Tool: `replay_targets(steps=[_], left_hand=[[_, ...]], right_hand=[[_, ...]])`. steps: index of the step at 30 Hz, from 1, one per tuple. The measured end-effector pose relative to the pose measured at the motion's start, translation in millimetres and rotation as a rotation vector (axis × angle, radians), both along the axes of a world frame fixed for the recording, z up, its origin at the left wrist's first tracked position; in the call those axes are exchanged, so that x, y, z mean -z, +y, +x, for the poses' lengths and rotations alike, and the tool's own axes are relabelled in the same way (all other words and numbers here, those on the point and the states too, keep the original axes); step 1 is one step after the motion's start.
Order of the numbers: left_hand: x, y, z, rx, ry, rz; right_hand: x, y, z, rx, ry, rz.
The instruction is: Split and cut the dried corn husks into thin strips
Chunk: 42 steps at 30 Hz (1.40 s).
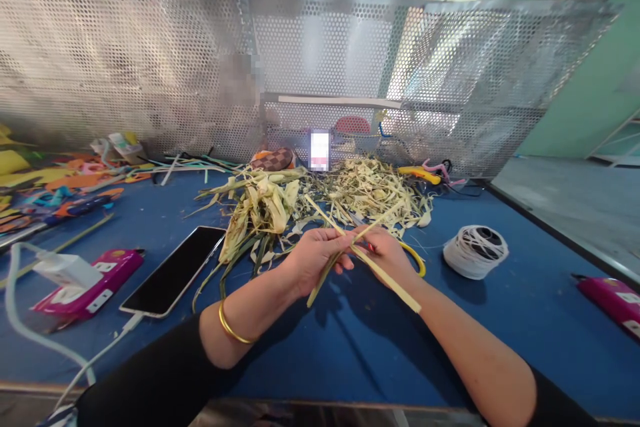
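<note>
Two pale, flat strips of dried husk [387,275] cross in an X in front of me, over the blue table. My left hand [320,257] pinches them near the crossing, with one greenish end poking out below its fingers. Close against it, my right hand [384,255] is closed on the strips from the other side. A yellow scissors handle [416,259] shows just beyond my right wrist. Whether that hand also touches the scissors is hidden. Behind both hands lie a bunch of husk leaves [265,207] and a heap of husk scraps [375,188].
A phone [175,273] on a cable and a magenta power strip [95,283] lie left. White twine on a spool [475,251] stands right, near another magenta strip [610,303]. Coloured scraps [75,170] cover the far left. A perforated metal screen [320,47] borders the table's back.
</note>
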<state>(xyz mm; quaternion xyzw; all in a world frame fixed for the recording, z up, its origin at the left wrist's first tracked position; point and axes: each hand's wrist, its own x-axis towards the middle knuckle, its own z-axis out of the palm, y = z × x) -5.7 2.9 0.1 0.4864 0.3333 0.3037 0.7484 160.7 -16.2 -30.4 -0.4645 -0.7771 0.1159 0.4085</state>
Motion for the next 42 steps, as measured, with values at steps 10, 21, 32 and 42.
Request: replay_targets(steps=[10,21,32,42], left_hand=[[-0.1,9.4,0.4,-0.185,-0.001,0.056],[4.6,8.0,0.4,-0.137,0.098,0.124],[4.2,8.2,-3.0,-0.005,0.218,0.220],[1.0,-16.7,5.8,0.276,0.507,0.314]], right_hand=[[-28.0,-21.5,-4.3,0.097,0.334,-0.581],[-28.7,-25.9,-4.1,0.216,-0.146,0.185],[-29.1,-17.9,9.4,0.192,-0.466,0.211],[-27.4,-17.5,-8.8,0.124,0.159,-0.256]])
